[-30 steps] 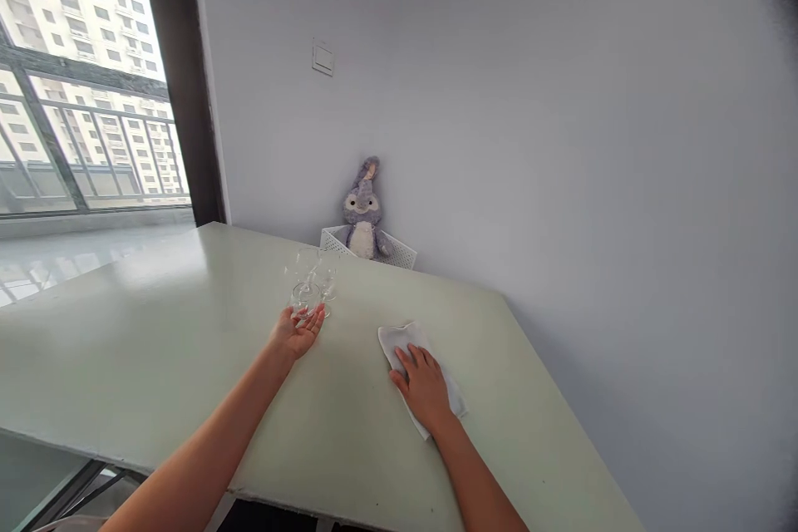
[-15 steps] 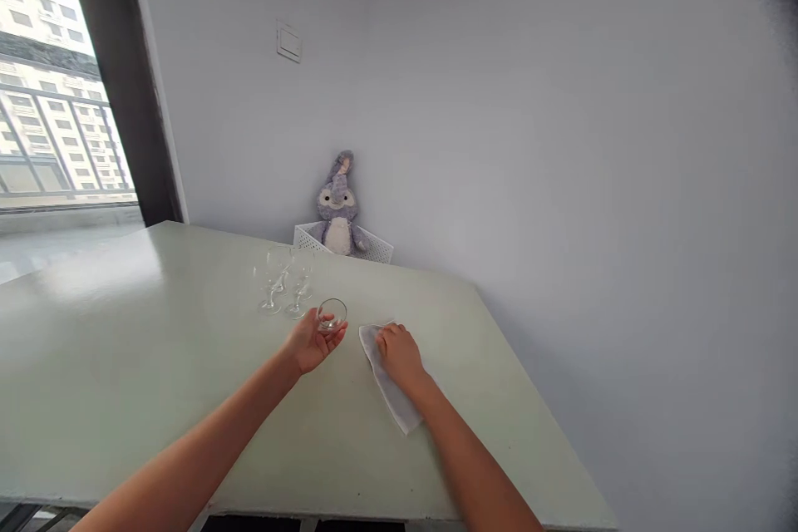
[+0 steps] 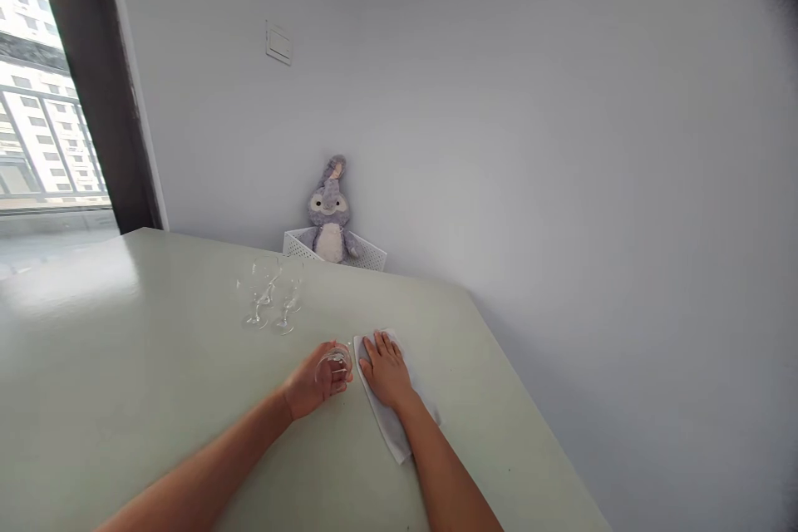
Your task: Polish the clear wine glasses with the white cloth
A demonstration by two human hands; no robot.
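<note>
My left hand is closed around a clear glass, its fingers curled along the far side. Whether this glass has a stem does not show. Just to the right, a light grey cloth lies on the table, one corner pointing toward me. On its upper part my right hand rests palm down with the fingers spread. Several clear stemmed glasses stand grouped beyond my left hand.
The pale green table has its right edge close to the grey wall. Behind the far edge, a purple plush toy sits in a white perforated basket. A window is at the far left.
My left hand has brought the glass nearer to me and tilted it. My right hand has flattened from a curled grip, fingers now spread on the cloth. The view has shifted slightly right.
</note>
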